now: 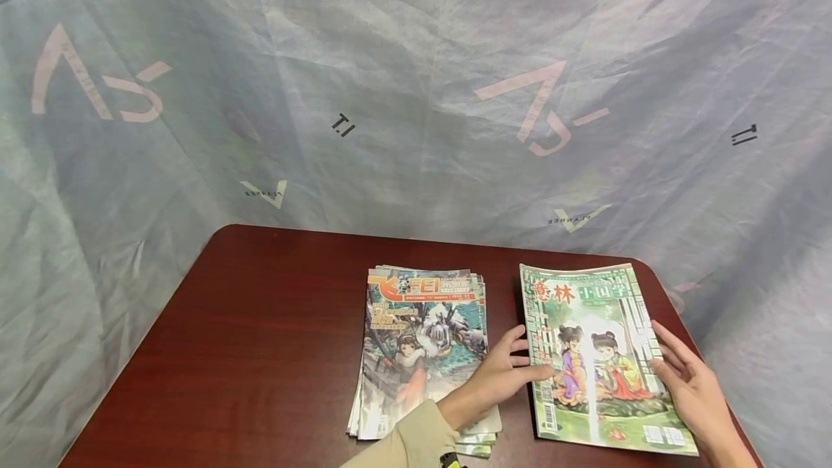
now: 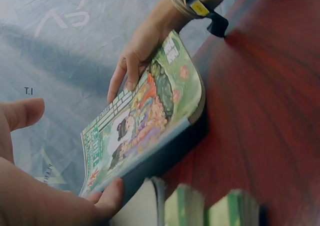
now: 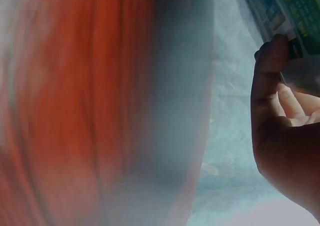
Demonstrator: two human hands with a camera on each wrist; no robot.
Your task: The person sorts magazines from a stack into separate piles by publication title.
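Note:
My right hand (image 1: 700,396) holds a magazine (image 1: 601,417) by its right edge, with the thumb over the cover and the fingers going behind. Two cartoon children in traditional dress are on its green cover. At the spine side is my left hand (image 1: 497,378). Its fingertips are right at the edge, while in the left wrist view its thumb (image 2: 27,113) stands spread away from the cover. The magazine is tilted, its spine side low, as the left wrist view shows. In the right wrist view my right hand (image 3: 285,131) meets the magazine's edge (image 3: 300,71).
Just left of the held magazine lies a stack of magazines (image 1: 416,331), slightly uneven, partly covered by my left forearm. The dark red table (image 1: 247,338) ends at the hanging grey cloth (image 1: 403,128) behind it. More cloth hangs at both sides.

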